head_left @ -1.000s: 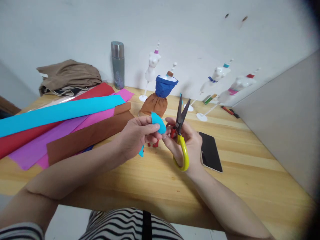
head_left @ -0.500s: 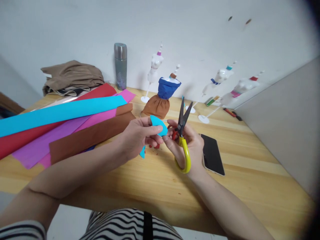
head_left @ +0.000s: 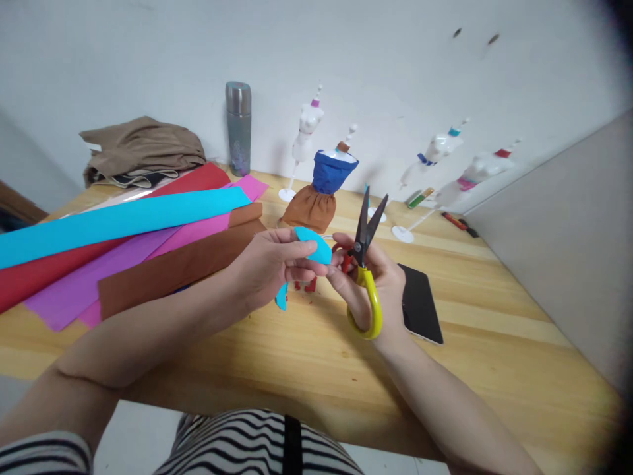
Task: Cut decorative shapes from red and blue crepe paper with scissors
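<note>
Between the thumb and fingers of my left hand is a small turquoise fabric piece with a curved edge. My right hand is wrapped round scissors with yellow and red handles; their blades point up and stand apart. The right fingertips are at the fabric piece's right edge. Below my left hand, a turquoise scrap and small red scraps lie on the table. Behind both hands stands a small dress form in a blue top and brown skirt.
Long coloured fabric strips and folded brown cloth lie at the left, near a flask. More white dress forms stand along the wall. A dark phone lies right of my right hand.
My right hand and the scissors have shifted slightly to the right. The turquoise piece has turned a little in my left hand.
</note>
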Demonstrator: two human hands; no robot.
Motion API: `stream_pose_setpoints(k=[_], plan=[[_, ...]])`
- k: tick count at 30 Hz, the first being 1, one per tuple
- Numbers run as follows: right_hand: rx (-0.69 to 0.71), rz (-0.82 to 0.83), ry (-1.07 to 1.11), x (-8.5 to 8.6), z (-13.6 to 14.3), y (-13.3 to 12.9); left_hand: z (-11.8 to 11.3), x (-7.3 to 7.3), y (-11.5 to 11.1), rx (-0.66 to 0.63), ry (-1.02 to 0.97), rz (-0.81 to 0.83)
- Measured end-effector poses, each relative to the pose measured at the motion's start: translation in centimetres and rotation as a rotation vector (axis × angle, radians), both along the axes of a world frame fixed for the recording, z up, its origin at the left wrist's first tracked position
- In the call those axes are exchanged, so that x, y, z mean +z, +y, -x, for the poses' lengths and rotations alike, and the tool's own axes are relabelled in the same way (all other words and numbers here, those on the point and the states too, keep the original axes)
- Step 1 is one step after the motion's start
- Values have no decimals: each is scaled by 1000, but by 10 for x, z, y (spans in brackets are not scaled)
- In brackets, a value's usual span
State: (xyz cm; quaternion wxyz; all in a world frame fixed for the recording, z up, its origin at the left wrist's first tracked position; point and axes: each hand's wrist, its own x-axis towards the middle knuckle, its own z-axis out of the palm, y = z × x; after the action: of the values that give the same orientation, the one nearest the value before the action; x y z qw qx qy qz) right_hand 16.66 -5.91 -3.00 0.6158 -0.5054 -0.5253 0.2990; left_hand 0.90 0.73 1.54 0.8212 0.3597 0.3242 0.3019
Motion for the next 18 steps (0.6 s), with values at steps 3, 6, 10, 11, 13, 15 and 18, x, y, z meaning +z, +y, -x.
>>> stream_pose_setpoints(k=[3,6,10,11,13,15,18], plan=[[17,10,37,2,1,0,0,1,2,15,-10,22],[16,12,58,5,-1,-1,2,0,4,8,-46,-1],[18,-61,119,2,-9,2,7,-3,6,4,-100,-40],[25,-87,135,0,-11,4,7,-4,7,6,-107,-49],[44,-114,160,-3,-14,8,8,-4,7,12,-106,-68],[52,-110,175,-4,-15,9,8,-4,6,3,-83,-94],[44,-69,160,-2,-15,7,6,-4,3,-56,-35,-158]])
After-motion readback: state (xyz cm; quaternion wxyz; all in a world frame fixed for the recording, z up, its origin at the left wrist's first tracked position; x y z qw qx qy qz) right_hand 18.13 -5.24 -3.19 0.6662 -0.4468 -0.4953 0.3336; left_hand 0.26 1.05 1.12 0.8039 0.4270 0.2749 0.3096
